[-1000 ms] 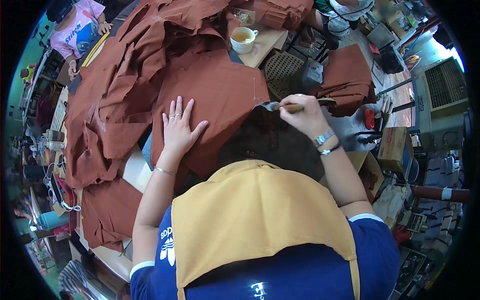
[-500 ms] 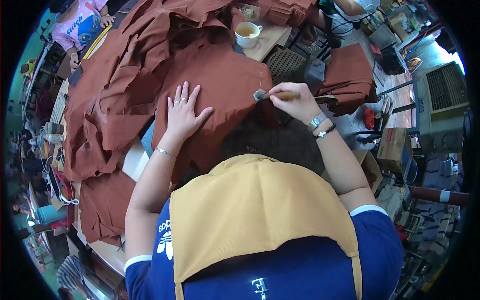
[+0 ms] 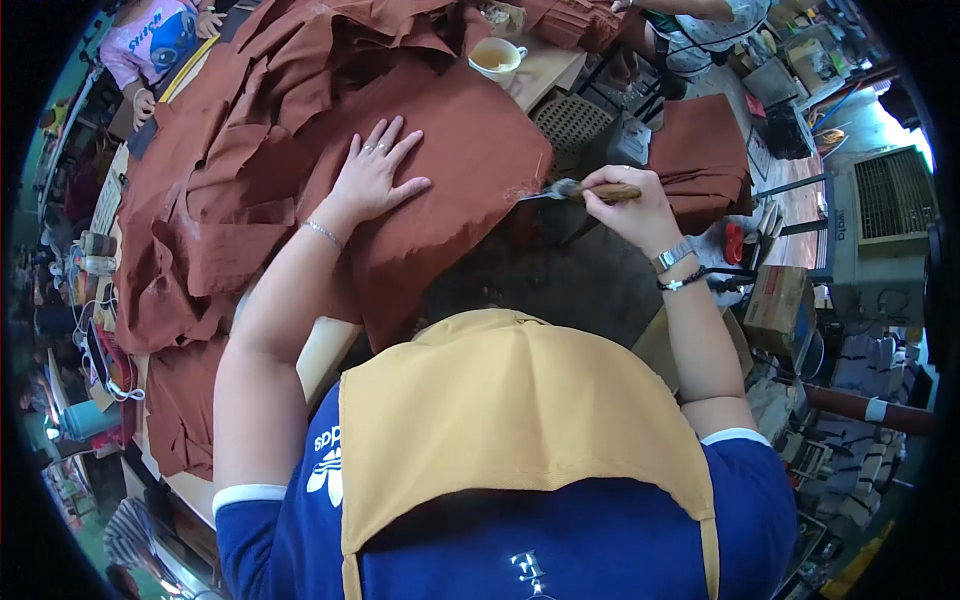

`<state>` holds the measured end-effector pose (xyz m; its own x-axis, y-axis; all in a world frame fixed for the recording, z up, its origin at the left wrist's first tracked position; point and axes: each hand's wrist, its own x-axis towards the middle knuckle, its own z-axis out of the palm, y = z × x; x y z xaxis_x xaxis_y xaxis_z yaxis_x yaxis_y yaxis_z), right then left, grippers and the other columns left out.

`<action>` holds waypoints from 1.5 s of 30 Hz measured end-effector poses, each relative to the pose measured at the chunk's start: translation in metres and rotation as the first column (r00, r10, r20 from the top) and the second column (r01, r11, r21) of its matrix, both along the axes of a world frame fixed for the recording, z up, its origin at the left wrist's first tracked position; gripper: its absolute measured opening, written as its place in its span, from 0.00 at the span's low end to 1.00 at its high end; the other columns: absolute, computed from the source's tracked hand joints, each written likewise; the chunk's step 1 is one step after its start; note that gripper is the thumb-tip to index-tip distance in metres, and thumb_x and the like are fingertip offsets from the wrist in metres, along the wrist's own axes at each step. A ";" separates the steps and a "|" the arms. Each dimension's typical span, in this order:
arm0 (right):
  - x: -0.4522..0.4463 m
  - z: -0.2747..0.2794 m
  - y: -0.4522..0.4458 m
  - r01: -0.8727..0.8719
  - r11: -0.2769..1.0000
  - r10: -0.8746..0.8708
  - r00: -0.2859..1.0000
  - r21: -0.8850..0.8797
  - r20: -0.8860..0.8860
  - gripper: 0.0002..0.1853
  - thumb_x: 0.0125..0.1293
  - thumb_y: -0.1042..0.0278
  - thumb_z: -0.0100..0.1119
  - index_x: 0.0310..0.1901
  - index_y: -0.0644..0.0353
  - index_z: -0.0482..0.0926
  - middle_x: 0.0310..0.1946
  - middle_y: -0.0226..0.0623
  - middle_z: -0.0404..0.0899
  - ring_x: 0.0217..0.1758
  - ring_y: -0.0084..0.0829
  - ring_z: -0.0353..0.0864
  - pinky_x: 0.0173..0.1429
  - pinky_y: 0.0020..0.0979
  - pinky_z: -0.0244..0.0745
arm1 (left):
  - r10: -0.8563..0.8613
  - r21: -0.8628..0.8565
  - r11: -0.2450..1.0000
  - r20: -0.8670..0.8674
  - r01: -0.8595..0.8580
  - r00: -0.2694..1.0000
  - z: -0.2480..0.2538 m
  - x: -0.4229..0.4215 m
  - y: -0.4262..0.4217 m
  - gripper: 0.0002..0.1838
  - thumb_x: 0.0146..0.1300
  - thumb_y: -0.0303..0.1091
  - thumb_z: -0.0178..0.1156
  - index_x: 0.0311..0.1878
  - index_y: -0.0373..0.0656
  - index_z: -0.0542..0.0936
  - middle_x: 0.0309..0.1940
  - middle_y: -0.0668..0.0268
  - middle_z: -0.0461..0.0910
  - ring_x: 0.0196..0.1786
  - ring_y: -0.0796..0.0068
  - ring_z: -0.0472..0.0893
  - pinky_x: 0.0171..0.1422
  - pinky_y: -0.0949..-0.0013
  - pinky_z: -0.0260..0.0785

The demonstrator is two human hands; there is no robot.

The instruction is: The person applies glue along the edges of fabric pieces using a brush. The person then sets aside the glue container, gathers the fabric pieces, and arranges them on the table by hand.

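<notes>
At the right-hand corner of a flat reddish-brown cloth (image 3: pixel 480 140), on top of the layers in front of the wearer, the right hand (image 3: pixel 635 205) grips a brush (image 3: pixel 612 192) by its wooden handle, fingers closed around it and bristles pointing left. A pale streak shows at the bristle end by the cloth's edge, but whether the bristles press on the fabric or sit just beside it I cannot tell. The left hand (image 3: pixel 378 172) lies palm down on the same cloth, fingers spread and holding nothing, well apart from the brush. A rumpled heap of matching fabric (image 3: pixel 235 140) sits to its left; a cup (image 3: pixel 495 62) with something pale in it stands on the table (image 3: pixel 548 78) beyond, and a folded stack (image 3: pixel 700 145) lies to the right.

The step in hand looks like brush work along the edge near that corner. As I judge it, the next move calls for a light, steady stroke from the right hand while the left palm keeps the cloth from sliding or creasing
</notes>
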<state>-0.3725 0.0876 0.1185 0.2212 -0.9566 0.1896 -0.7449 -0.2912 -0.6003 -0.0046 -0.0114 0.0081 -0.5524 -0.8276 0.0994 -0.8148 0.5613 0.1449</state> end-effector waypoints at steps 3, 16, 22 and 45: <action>0.037 -0.003 0.004 -0.134 0.990 0.141 0.956 -0.042 0.258 0.07 0.58 0.72 0.68 0.38 0.61 0.86 0.30 0.39 0.86 0.33 0.27 0.86 0.41 0.28 0.79 | -0.063 0.001 0.998 0.021 0.063 0.998 0.002 -0.005 -0.016 0.44 0.64 0.72 0.50 0.78 0.59 0.59 0.80 0.56 0.50 0.81 0.50 0.48 0.81 0.37 0.41; 0.046 -0.014 0.006 -0.204 0.979 0.206 0.964 -0.027 0.171 0.07 0.55 0.73 0.68 0.37 0.61 0.85 0.32 0.42 0.86 0.36 0.37 0.87 0.43 0.32 0.80 | -0.096 -0.104 0.990 0.040 0.100 0.995 0.017 -0.025 -0.043 0.35 0.71 0.60 0.51 0.76 0.57 0.62 0.79 0.57 0.53 0.80 0.51 0.51 0.78 0.36 0.46; 0.043 -0.018 0.003 -0.152 0.988 0.156 0.972 -0.036 0.175 0.08 0.55 0.73 0.69 0.37 0.63 0.85 0.33 0.42 0.86 0.36 0.36 0.87 0.44 0.31 0.80 | 0.443 -0.143 0.865 -0.236 -0.482 0.865 0.019 0.055 0.106 0.22 0.70 0.37 0.55 0.66 0.51 0.73 0.63 0.60 0.74 0.69 0.57 0.70 0.71 0.42 0.58; 0.035 -0.008 0.009 0.012 1.000 -0.012 1.000 -0.017 -0.007 0.08 0.54 0.69 0.68 0.36 0.62 0.85 0.30 0.45 0.85 0.33 0.38 0.87 0.40 0.32 0.80 | 0.309 -0.007 0.951 -0.061 -0.310 0.949 0.001 0.064 0.103 0.40 0.67 0.66 0.52 0.76 0.54 0.63 0.79 0.54 0.54 0.81 0.50 0.52 0.78 0.34 0.45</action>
<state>-0.3376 0.0969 0.1101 0.2111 -0.9559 0.2040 -0.7524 -0.2922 -0.5903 0.0593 0.0919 0.0092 -0.2627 -0.9549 0.1382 -0.9392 0.2859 0.1903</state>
